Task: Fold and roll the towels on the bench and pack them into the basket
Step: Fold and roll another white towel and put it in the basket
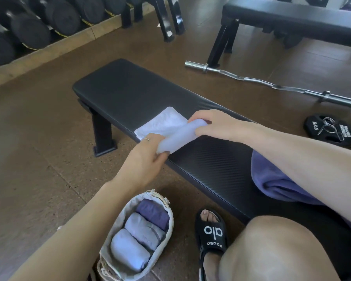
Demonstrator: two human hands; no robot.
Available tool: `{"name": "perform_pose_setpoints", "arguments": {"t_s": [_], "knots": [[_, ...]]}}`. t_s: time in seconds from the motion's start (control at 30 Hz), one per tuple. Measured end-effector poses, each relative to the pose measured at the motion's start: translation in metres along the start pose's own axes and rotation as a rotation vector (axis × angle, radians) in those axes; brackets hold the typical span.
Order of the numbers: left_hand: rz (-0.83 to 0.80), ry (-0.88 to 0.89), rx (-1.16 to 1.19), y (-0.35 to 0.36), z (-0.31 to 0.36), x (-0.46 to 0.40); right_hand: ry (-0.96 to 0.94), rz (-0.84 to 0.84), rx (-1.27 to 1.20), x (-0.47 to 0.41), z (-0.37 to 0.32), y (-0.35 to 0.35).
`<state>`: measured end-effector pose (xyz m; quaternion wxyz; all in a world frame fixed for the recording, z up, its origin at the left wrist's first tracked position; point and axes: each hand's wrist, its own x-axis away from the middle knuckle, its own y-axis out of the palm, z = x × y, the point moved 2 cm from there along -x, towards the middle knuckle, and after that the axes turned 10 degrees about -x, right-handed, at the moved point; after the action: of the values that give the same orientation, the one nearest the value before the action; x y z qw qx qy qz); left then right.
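Pale-blue towel (pixel 176 136) half rolled on black bench (pixel 118 92) — rolled part held at both ends. Left hand (pixel 144 157) curls round near end of roll, ring on one finger; right hand (pixel 215 126) grips far end, fingers wrapped over top. Unrolled flat part lies beyond grip, on pad. Purple towel (pixel 272 179) heaped on bench under right forearm. Basket (pixel 166 236) on floor below left wrist — three rolled towels inside, apparently packed side by side.

Soft cloth towel (pixel 170 130) on a matt ribbed bench (pixel 130 94); shiny metal barbell (pixel 272 84).
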<state>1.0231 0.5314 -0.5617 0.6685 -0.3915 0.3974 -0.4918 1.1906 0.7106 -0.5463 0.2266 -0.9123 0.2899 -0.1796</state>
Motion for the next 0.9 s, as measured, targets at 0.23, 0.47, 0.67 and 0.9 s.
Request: {"name": "perform_pose_setpoints", "arguments": {"t_s": [0.23,0.47,0.67,0.9], "knots": [[-0.008,-0.445,0.548,0.003,-0.021,-0.003,0.162,0.167,-0.223,-0.021,0.003,0.012],[0.140,-0.724,0.653,0.014,-0.020,-0.013,0.259,0.295,-0.121,-0.042,0.003,0.024],[0.225,-0.726,0.394,0.019,-0.023,-0.006,0.297,0.285,-0.150,-0.049,-0.006,0.027],[0.122,0.147,-0.612,-0.009,0.014,-0.032,0.282,0.288,-0.134,-0.051,-0.009,0.025]]}}
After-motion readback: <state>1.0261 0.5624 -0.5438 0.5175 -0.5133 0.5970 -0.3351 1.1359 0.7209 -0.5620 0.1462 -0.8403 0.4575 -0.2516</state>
